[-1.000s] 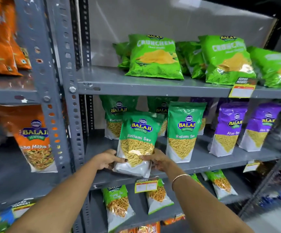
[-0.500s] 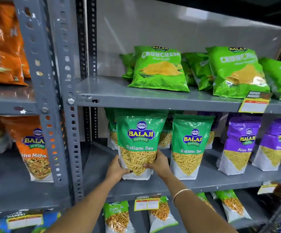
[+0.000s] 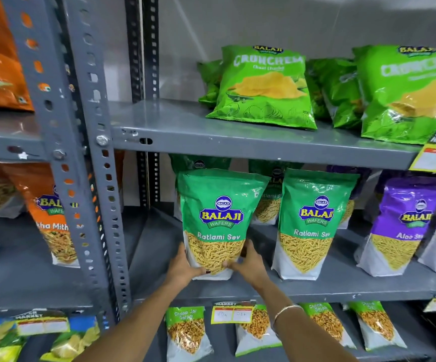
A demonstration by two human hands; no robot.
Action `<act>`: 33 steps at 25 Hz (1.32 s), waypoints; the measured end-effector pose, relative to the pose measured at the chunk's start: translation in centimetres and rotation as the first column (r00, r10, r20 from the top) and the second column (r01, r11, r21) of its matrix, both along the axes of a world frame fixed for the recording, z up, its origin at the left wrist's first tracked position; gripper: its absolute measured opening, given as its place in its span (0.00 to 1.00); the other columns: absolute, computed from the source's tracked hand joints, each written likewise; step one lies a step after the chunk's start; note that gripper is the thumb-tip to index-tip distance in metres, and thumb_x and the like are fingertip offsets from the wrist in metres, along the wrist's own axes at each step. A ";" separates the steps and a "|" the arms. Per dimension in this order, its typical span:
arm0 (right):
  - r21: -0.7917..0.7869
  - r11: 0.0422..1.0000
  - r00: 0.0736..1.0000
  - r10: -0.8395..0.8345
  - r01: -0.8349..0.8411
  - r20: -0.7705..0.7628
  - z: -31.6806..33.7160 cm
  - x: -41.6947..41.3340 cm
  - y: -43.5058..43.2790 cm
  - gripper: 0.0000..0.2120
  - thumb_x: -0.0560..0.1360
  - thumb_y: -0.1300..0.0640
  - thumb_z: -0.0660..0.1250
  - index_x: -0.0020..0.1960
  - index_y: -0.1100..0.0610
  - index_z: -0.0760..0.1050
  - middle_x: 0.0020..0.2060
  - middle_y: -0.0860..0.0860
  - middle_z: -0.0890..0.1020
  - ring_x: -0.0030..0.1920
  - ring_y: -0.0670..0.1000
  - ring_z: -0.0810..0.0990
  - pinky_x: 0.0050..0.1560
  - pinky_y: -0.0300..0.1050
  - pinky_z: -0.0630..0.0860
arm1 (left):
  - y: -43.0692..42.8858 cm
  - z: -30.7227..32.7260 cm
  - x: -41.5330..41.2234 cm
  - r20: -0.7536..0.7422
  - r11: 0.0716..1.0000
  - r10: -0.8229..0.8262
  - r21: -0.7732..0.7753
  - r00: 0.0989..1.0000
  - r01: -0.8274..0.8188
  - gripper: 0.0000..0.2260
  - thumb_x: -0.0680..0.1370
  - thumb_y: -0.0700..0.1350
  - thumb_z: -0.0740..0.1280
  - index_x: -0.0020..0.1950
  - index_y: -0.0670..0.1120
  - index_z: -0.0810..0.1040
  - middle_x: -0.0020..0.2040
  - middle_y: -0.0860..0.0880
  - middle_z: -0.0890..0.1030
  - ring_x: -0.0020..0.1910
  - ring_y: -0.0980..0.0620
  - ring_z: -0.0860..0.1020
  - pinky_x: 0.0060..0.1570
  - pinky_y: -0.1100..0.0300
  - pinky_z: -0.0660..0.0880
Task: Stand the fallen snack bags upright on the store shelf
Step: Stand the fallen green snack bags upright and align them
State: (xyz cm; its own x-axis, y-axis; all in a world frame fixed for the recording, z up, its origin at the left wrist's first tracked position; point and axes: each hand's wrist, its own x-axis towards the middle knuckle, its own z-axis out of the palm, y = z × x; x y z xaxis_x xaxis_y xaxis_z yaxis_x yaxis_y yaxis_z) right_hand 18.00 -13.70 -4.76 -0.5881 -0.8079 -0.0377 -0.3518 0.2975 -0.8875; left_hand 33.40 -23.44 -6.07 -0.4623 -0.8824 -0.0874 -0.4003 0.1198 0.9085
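A green Ratlami Sev bag (image 3: 218, 218) stands upright on the middle grey shelf (image 3: 159, 246), near its front. My left hand (image 3: 183, 266) grips the bag's lower left corner and my right hand (image 3: 248, 262) grips its lower right side; both thumbs press on its clear window. A second Ratlami Sev bag (image 3: 313, 223) stands upright just to the right, apart from my hand. More green bags stand behind both, partly hidden.
Purple Aloo Sev bags (image 3: 404, 226) stand at the right of the same shelf. Green Crunchem bags (image 3: 264, 84) lean on the shelf above. A perforated steel upright (image 3: 91, 163) borders the left, with orange bags (image 3: 52, 212) beyond. Chana Jor Garam bags (image 3: 185, 333) sit below.
Both hands have lifted the Ratlami Sev bag from its backward lean to upright and pushed it deeper onto the shelf. The camera has moved closer and looks higher.
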 end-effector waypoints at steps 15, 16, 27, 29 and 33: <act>-0.274 0.961 0.883 0.091 0.044 0.461 9.9 -0.7 -1.8 0.38 0.65 0.45 0.73 0.69 0.57 0.64 0.66 0.51 0.72 0.64 0.55 0.72 0.70 0.53 0.66 | -2.3 10.1 1.7 -0.411 0.991 0.129 0.081 0.902 -0.105 0.17 0.77 0.49 0.62 0.60 0.40 0.74 0.56 0.44 0.78 0.56 0.49 0.75 0.53 0.57 0.71; -0.310 0.947 0.872 0.081 0.084 0.483 11.7 -0.9 -2.1 0.34 0.66 0.48 0.73 0.67 0.58 0.66 0.65 0.52 0.73 0.62 0.56 0.74 0.68 0.52 0.70 | -2.9 11.1 1.5 -0.411 0.990 0.141 0.076 0.901 -0.120 0.13 0.77 0.51 0.62 0.50 0.42 0.77 0.49 0.44 0.78 0.50 0.48 0.76 0.47 0.58 0.71; -0.074 0.997 0.876 0.064 -0.033 0.478 6.9 3.0 0.2 0.25 0.71 0.58 0.70 0.65 0.58 0.65 0.65 0.58 0.74 0.54 0.52 0.75 0.41 0.39 0.71 | 1.6 8.4 3.4 -0.267 0.950 0.057 0.309 0.962 0.030 0.21 0.77 0.48 0.64 0.67 0.41 0.68 0.62 0.48 0.73 0.59 0.52 0.71 0.56 0.56 0.68; -0.047 0.998 0.868 0.050 -0.030 0.493 5.6 4.1 0.6 0.32 0.67 0.59 0.74 0.67 0.63 0.66 0.62 0.59 0.75 0.44 0.46 0.76 0.35 0.35 0.66 | 2.7 7.6 3.6 -0.230 0.946 0.045 0.321 0.972 0.032 0.17 0.78 0.44 0.61 0.65 0.38 0.70 0.61 0.46 0.75 0.53 0.52 0.70 0.41 0.61 0.69; -0.057 0.998 0.877 0.018 0.010 0.480 4.3 4.1 -0.6 0.33 0.66 0.60 0.74 0.66 0.64 0.66 0.64 0.60 0.75 0.47 0.49 0.75 0.33 0.36 0.66 | 2.6 7.5 3.4 -0.223 0.950 0.032 0.309 0.974 0.039 0.17 0.79 0.45 0.59 0.64 0.36 0.71 0.66 0.40 0.74 0.60 0.45 0.73 0.46 0.59 0.70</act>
